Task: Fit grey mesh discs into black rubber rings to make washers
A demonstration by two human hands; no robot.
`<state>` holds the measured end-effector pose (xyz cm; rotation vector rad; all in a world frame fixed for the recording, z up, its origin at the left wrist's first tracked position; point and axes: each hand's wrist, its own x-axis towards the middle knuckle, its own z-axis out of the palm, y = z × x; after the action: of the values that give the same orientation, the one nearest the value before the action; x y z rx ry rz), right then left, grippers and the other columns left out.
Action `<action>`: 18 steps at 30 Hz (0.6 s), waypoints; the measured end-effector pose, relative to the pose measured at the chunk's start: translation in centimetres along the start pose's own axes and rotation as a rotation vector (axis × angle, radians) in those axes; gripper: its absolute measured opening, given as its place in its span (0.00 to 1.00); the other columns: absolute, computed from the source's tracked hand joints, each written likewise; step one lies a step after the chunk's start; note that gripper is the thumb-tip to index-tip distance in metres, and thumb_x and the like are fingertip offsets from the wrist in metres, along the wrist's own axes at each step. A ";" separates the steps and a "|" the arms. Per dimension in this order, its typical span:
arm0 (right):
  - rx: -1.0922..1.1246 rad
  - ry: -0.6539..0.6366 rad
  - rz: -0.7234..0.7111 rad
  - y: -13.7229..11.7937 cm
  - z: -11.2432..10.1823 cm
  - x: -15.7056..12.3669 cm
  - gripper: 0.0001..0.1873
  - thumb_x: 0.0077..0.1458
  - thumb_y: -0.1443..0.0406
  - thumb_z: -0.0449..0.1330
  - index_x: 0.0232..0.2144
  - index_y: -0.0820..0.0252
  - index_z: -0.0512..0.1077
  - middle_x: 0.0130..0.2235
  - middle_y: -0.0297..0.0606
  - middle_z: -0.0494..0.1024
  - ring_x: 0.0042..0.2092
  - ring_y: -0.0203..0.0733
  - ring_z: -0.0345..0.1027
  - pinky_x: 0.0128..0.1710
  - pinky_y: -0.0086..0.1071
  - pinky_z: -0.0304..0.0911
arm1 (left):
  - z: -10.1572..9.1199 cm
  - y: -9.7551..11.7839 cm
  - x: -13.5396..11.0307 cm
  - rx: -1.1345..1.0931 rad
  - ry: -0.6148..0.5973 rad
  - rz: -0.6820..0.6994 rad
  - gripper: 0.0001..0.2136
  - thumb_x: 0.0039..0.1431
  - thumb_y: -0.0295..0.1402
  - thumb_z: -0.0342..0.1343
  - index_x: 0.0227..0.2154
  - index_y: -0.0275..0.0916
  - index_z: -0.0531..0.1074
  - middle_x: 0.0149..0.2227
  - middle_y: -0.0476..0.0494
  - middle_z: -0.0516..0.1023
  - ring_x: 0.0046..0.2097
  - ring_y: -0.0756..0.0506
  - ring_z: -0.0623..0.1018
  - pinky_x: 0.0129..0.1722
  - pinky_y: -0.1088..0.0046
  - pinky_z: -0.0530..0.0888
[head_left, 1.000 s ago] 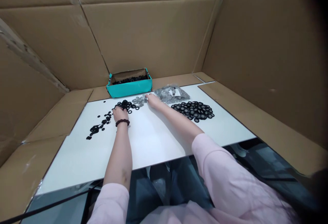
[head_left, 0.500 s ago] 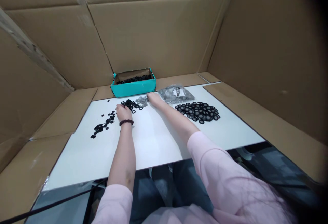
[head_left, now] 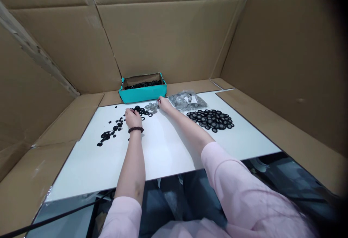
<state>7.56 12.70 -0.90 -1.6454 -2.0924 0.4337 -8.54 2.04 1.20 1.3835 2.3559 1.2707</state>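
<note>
My left hand [head_left: 133,118], with a dark band at the wrist, is at the left edge of a pile of black rings [head_left: 141,110]. Its fingers are curled together; what they hold is hidden. At the far side of the white board, my right hand [head_left: 164,103] reaches to a small heap of grey discs [head_left: 151,107]. Its fingertips are pinched at the heap's right edge, and anything between them is too small to make out. Small black discs [head_left: 115,128] lie scattered to the left of my left hand.
A turquoise-sided box [head_left: 143,94] of black pieces stands at the back. Right of my right hand lies a clear bag of grey discs [head_left: 187,101]. Black rings with grey centres [head_left: 213,119] are spread at the right of the white board [head_left: 168,151]. Cardboard walls [head_left: 168,38] surround the board.
The view has shifted slightly. Both hands remain at nearly the same spots, with the fingers of each moving only a little.
</note>
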 end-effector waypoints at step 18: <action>0.915 -0.119 0.073 1.8 -2.6 -10.3 0.07 0.47 0.72 0.51 0.29 0.57 0.58 0.23 0.27 0.71 0.24 0.32 0.68 0.20 0.23 0.60 | 2.1 2.2 -2.9 -0.020 -0.175 0.283 0.13 0.61 0.27 0.45 0.47 0.33 0.66 0.50 0.29 0.72 0.53 0.39 0.73 0.51 0.63 0.68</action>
<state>12.37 3.09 -1.10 -1.1395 -1.5095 1.2986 -4.41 1.55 0.63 1.7918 2.0837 1.1741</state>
